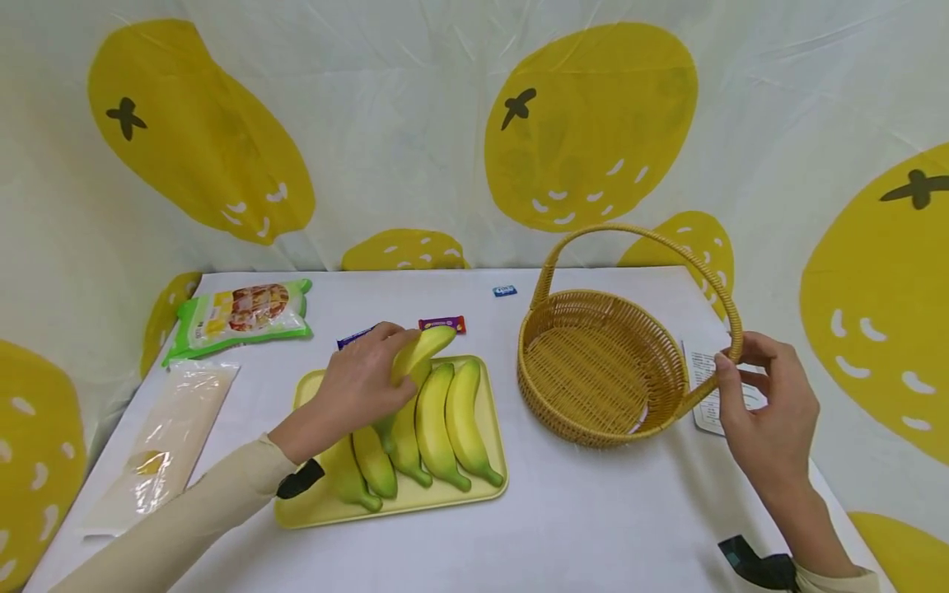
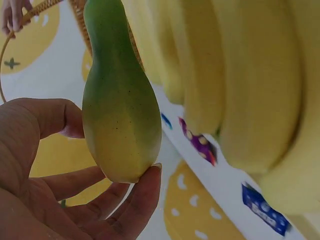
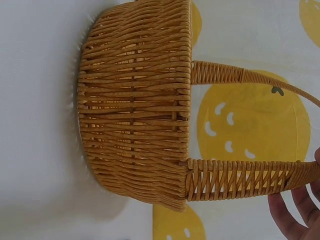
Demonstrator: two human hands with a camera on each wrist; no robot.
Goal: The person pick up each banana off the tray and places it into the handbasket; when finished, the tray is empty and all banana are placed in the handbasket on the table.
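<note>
My left hand (image 1: 359,383) pinches a yellow-green banana (image 1: 436,339) over the pale yellow tray (image 1: 315,504). Several more bananas (image 1: 463,420) lie side by side on that tray. In the left wrist view, thumb and fingertips (image 2: 150,187) grip the held banana (image 2: 120,115) from both sides. To the right stands a round brown wicker basket (image 1: 552,412) with a tall arched handle; its floor shows bare. My right hand (image 1: 774,412) holds the handle's right side, and the right wrist view shows fingers (image 3: 290,217) around the handle (image 3: 240,180) above the rim.
A green-edged food bag (image 1: 245,315) and a clear pack of pale contents (image 1: 170,436) lie at the left. Behind the tray are a purple-red wrapped bar (image 1: 442,324) and a dark blue one (image 1: 352,338). A small blue packet (image 1: 505,291) and a printed sheet (image 1: 708,399) lie near the basket.
</note>
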